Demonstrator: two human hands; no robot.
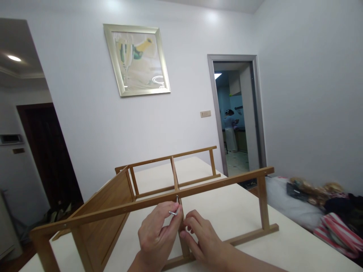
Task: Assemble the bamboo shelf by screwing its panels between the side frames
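My left hand (159,228) is closed, pinching a silver L-shaped hex key (174,213) between thumb and fingers. The key's upper end meets the top rail of the near side of a brown wooden frame (224,182), where a crosspiece (183,247) joins it. Just right of that crosspiece, my right hand (202,240) has its fingers curled and thumb drawn in close to them. Its fingertips are at the crosspiece's edge; whatever lies between them is too small to make out. A wooden panel (104,211) connects the frame's two sides at the left.
The frame rests on a white table (218,211). Its far side (153,161) extends toward the wall. Clothes (334,230) are piled at the right. Beyond a doorway (211,75), a person (230,130) stands in another room. A framed picture (165,75) hangs above.
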